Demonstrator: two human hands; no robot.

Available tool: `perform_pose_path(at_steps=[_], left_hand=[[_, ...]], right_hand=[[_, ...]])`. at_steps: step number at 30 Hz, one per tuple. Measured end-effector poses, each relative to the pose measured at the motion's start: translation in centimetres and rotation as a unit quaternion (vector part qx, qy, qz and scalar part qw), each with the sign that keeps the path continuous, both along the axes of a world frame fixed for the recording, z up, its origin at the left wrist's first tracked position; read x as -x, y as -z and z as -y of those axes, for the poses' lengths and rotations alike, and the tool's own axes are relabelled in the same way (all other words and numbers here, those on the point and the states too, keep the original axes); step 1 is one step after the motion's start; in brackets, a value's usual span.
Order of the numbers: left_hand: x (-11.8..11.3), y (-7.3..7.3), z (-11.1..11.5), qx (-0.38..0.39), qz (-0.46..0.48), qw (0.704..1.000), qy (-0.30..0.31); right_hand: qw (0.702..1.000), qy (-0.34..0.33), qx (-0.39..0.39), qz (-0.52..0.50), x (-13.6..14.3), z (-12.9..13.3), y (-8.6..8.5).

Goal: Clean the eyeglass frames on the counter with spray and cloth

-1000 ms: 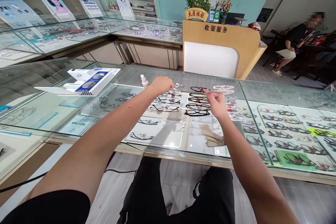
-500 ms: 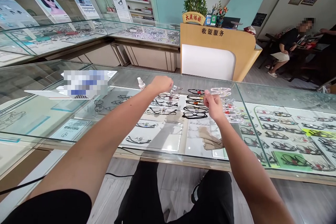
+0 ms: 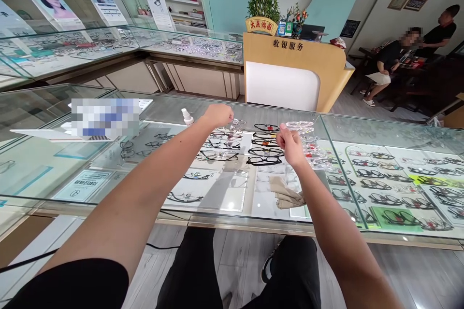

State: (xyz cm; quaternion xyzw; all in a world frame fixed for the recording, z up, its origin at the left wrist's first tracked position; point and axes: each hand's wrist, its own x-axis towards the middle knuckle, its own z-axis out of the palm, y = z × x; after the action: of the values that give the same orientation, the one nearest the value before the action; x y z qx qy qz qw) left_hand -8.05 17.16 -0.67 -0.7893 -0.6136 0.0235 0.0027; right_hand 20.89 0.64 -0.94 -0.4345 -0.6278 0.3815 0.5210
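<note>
My left hand [image 3: 219, 115] is closed, held over the far part of the glass counter beside a thin clear pair of glasses [image 3: 239, 121]. Whatever its fingers hold, if anything, is hidden. Closed too, with the thumb up, my right hand [image 3: 290, 144] is between a column of black-framed glasses [image 3: 264, 160] and a column of clear-framed glasses [image 3: 299, 125]. I cannot make out anything in its grip. More thin-framed glasses [image 3: 219, 155] lie below my left wrist. A beige cloth [image 3: 284, 194] lies crumpled near my right forearm.
A white spray bottle [image 3: 187, 117] stands behind my left forearm. An opened white box [image 3: 43, 134], partly blurred, sits at the left. The glass counter [image 3: 232, 218] shows rows of glasses at the right. Beyond are a wooden cashier desk [image 3: 261, 48] and two people.
The view has shifted slightly, so the counter sits further left. Both hands stay closed in nearly the same places. At the far right, a second person shows more fully.
</note>
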Motion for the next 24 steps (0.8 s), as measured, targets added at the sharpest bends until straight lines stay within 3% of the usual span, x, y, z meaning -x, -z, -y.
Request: perform_pose_path(at_steps=[3,6,8,11,14,18,24], left_hand=[[0.1,-0.9,0.5,-0.013,0.035,0.999,-0.01],[-0.4,-2.2,1.9,-0.018,0.171,0.984,-0.038],[-1.2,-2.8,3.7,-0.011,0.307,0.95,-0.053],[-3.3,-3.0,7.1,0.001,0.491,0.87,-0.049],[-5.6,-2.1,10.5,0.018,0.601,0.798,-0.05],[-7.8,0.2,13.5,0.052,0.712,0.699,-0.043],[-8.9,2.9,15.1,0.114,0.784,0.61,0.013]], right_hand=[[1.0,0.008,0.004,-0.003,-0.1,-0.1,0.2],[1.0,0.011,0.003,-0.011,-0.2,-0.3,0.5],[0.999,0.012,0.003,-0.034,-0.2,-0.6,0.7],[0.997,0.011,0.02,-0.076,-0.1,-1.1,1.0],[0.993,-0.004,0.037,-0.112,0.1,-1.6,1.2],[0.986,-0.031,0.053,-0.154,0.3,-1.6,1.3],[0.984,-0.074,0.069,-0.147,0.7,-1.0,1.4]])
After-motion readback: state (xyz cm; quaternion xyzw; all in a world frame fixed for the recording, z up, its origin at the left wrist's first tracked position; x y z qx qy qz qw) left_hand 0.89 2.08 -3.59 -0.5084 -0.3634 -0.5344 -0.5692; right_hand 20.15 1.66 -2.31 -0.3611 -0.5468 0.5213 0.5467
